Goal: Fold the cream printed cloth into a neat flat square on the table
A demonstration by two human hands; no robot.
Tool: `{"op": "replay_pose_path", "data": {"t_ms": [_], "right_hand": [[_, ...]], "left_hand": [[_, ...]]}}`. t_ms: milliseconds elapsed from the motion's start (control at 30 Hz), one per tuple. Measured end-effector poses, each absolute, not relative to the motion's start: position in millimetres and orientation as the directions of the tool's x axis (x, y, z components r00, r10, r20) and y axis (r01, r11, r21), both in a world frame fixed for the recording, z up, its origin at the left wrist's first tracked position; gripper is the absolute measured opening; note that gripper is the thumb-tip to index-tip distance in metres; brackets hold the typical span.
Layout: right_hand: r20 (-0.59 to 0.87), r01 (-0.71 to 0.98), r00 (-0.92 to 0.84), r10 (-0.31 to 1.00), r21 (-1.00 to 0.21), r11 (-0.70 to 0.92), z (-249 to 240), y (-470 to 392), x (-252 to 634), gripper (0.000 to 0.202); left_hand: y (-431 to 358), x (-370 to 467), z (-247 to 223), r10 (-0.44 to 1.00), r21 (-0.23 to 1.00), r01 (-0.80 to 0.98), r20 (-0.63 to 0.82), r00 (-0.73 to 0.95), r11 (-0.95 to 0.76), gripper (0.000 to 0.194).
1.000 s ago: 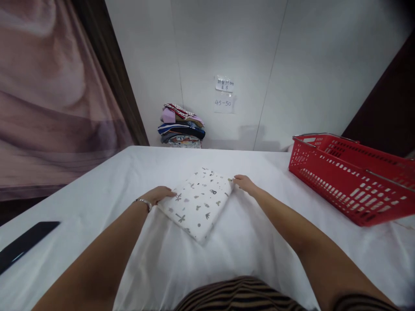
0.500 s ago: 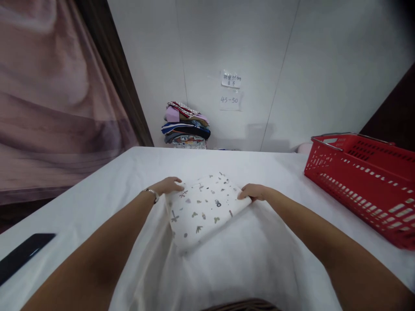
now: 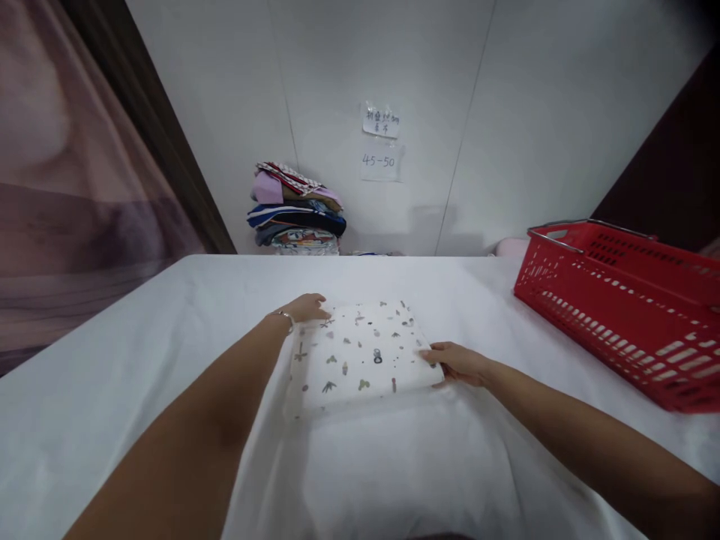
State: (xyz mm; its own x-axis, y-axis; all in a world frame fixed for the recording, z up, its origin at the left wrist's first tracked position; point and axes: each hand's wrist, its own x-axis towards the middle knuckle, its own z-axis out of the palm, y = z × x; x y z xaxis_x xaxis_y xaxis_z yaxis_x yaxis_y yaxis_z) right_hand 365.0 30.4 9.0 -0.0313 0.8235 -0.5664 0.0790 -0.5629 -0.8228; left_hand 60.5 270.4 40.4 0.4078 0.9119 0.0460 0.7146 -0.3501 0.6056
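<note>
A folded white cloth (image 3: 360, 352) printed with small plants and figures lies in front of me on the white-covered table. My left hand (image 3: 308, 307), with a bracelet at the wrist, is at its far left corner. Thumb and fingers close about that corner, though the fingertips are partly hidden. At the right edge, my right hand (image 3: 458, 362) grips the cloth with the thumb on top and the other fingers beneath. The near edge of the cloth looks slightly raised off the table.
To the right stands a red plastic basket (image 3: 613, 315) with metal handles. A stack of folded fabrics (image 3: 298, 210) sits beyond the table's far edge, by the wall. Paper signs (image 3: 381, 161) hang there. A pinkish curtain (image 3: 84, 225) hangs at left.
The cloth has turned so its near edge runs more level across my view. My right hand has come slightly nearer and right. The view has shifted, and the dark flat object at left is out of sight.
</note>
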Motion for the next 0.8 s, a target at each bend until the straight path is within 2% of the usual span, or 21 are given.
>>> {"op": "replay_pose_path", "data": {"t_ms": [67,133,233,300,500,733,800], "right_hand": [[-0.507,0.252,0.126,0.853,-0.815,-0.521,14.0,41.7,370.9,0.051],[-0.333,0.419,0.268,0.904,-0.804,-0.421,20.2,59.5,375.5,0.042],[-0.074,0.59,0.305,0.95,-0.768,-0.249,27.1,92.7,374.6,0.019],[0.016,0.673,0.304,0.952,-0.712,-0.203,27.8,114.2,368.5,0.016],[-0.017,0.771,0.389,0.921,-0.541,-0.335,17.8,151.0,346.4,0.018],[0.071,0.79,0.469,0.881,-0.479,-0.382,4.7,155.4,342.8,0.015],[0.058,0.791,0.474,0.879,-0.466,-0.396,2.6,155.1,344.4,0.016]], "left_hand": [[263.8,50.7,42.1,0.913,0.549,0.758,0.023,0.408,-0.353,0.048],[250.1,39.6,41.4,0.907,0.465,0.795,0.044,0.418,-0.389,0.048],[217.2,24.6,31.4,0.87,0.39,0.78,0.152,0.469,-0.489,0.047],[191.8,17.5,19.5,0.861,0.373,0.776,0.209,0.465,-0.509,0.047],[144.0,12.0,-13.0,0.869,0.397,0.773,0.229,0.439,-0.495,0.051],[139.9,17.9,-20.6,0.88,0.393,0.788,0.192,0.434,-0.474,0.051],[139.3,17.7,-21.8,0.879,0.392,0.787,0.195,0.434,-0.476,0.05]]}}
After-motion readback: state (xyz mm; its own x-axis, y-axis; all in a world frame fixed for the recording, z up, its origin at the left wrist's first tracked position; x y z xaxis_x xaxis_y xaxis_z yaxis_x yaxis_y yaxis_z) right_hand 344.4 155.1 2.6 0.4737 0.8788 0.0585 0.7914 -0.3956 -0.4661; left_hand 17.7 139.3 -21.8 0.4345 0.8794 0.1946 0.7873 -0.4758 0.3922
